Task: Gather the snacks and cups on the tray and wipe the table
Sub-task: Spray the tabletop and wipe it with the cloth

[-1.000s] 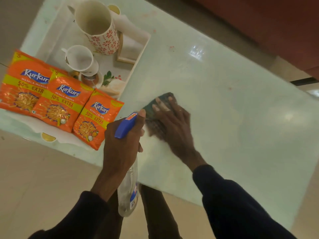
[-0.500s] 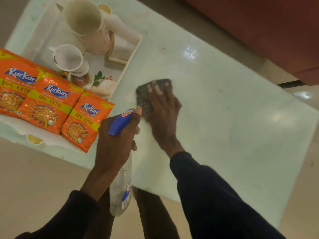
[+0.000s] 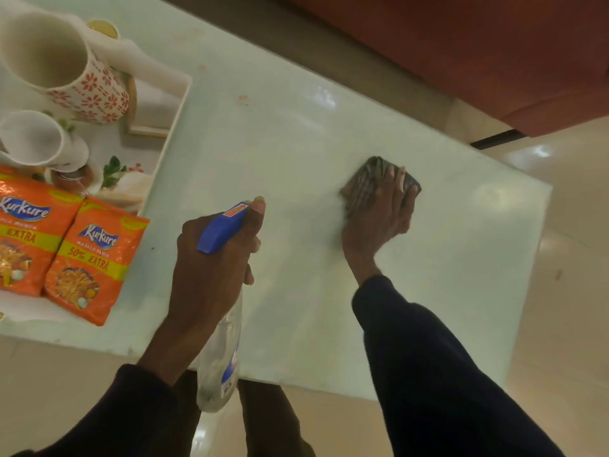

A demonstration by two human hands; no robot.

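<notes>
My right hand (image 3: 379, 219) presses a dark folded cloth (image 3: 365, 179) flat on the pale green glass table (image 3: 280, 153), toward its right end. My left hand (image 3: 211, 272) grips a clear spray bottle (image 3: 219, 354) with a blue trigger head (image 3: 220, 230), held over the table's near edge. At the left sits a white tray (image 3: 171, 127) holding a floral mug (image 3: 89, 87), a white cup (image 3: 36, 140) and orange snack packets (image 3: 89, 258), which overhang the tray's near side.
A red-brown sofa (image 3: 478, 44) runs along the far side of the table. Beige tiled floor (image 3: 566, 291) surrounds the table. My legs (image 3: 270, 420) stand against the near edge. Faint reddish spots (image 3: 242, 97) mark the glass near the tray.
My right hand has slid the cloth across the glass to the right, away from the tray and the spray bottle. The left hand keeps its hold on the bottle.
</notes>
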